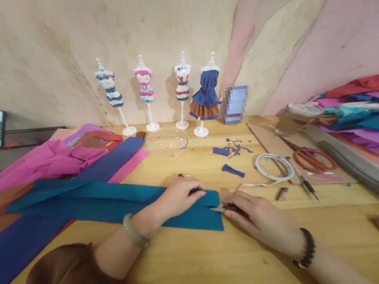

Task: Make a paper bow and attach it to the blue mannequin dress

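A long teal cloth strip (114,202) lies across the table, its right end squared off in front of me. My left hand (181,195) presses on this strip near that end, fingers curled, thumb close to the forefinger. In my right hand (254,212) is a small pair of thread snips (228,207) with dark handles, mostly hidden by the fingers. Their pointed blades meet the strip's right edge, where a small slit shows. Beyond my hands lie two blue cloth scraps (233,171) and several thread-like trimmings (239,147).
Several small dress forms (180,84) stand along the wall, one in a blue and brown outfit. To the right are a tape roll (274,167), orange-handled scissors (315,159), a pen (305,184) and folded cloth (369,114). Pink cloth (59,158) and a blue strip (26,236) lie left.
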`<state>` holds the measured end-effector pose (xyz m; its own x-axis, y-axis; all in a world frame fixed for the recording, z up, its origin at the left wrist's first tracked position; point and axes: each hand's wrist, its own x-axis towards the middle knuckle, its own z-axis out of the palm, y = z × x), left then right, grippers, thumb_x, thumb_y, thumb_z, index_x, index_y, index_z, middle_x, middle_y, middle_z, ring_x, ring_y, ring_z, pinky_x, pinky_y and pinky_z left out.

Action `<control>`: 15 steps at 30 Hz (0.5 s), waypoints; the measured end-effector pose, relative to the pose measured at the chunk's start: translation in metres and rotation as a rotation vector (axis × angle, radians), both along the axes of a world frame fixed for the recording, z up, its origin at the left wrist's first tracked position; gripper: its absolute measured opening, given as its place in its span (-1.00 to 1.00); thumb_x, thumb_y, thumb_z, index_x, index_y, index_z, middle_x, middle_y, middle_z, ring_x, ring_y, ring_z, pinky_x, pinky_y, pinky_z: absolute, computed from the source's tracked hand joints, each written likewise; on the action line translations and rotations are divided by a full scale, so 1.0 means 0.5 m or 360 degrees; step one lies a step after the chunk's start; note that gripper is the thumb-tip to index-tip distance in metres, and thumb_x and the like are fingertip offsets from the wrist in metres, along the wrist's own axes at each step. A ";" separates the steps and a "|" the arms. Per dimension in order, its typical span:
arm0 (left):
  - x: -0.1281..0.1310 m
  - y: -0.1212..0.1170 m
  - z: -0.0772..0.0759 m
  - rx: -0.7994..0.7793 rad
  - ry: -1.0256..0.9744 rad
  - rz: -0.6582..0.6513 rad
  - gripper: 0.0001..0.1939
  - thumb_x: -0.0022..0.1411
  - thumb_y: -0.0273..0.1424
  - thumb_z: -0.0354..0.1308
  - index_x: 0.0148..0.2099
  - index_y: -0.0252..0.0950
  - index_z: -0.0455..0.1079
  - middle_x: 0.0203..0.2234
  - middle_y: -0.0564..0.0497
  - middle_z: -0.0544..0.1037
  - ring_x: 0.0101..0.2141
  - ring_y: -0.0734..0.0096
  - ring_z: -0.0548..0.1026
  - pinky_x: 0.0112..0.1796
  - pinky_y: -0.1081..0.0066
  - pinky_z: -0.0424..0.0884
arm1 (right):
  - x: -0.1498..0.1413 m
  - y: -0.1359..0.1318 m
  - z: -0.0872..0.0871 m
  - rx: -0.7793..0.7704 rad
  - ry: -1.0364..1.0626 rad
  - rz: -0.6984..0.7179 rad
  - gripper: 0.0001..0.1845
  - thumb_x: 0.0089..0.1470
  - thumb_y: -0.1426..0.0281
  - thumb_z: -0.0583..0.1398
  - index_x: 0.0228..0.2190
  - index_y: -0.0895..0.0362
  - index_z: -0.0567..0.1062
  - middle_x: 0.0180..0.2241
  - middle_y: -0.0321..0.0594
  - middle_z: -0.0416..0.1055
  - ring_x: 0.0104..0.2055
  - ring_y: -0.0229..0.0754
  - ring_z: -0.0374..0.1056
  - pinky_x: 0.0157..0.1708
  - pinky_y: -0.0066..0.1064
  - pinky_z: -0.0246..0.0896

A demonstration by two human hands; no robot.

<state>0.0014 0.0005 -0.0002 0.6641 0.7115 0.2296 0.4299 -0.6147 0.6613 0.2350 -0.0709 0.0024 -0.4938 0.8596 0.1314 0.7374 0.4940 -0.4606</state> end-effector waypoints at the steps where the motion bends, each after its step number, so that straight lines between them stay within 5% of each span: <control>1: 0.000 0.000 0.000 -0.0002 0.0005 0.0000 -0.90 0.27 -0.46 0.14 -0.28 -0.28 0.48 -0.38 0.04 0.60 -0.28 0.39 0.51 -0.18 0.43 0.36 | -0.002 0.000 -0.001 0.0003 0.0004 0.0004 -0.79 0.28 0.28 0.05 -0.20 0.07 0.44 -0.27 -0.15 0.48 -0.26 -0.12 0.45 -0.27 -0.31 0.35; 15: -0.002 0.000 -0.001 -0.0037 0.0046 0.0014 -0.90 0.28 -0.45 0.14 -0.26 -0.29 0.49 -0.37 0.02 0.60 -0.28 0.38 0.51 -0.18 0.41 0.36 | 0.000 -0.002 0.001 -0.0048 -0.0002 -0.0009 -0.80 0.29 0.30 0.04 -0.19 0.07 0.44 -0.26 -0.14 0.47 -0.24 -0.12 0.44 -0.24 -0.30 0.35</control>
<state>0.0004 0.0005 -0.0006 0.6641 0.7221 0.1938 0.4541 -0.5954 0.6628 0.2350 -0.0718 0.0030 -0.4890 0.8659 0.1050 0.7407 0.4758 -0.4744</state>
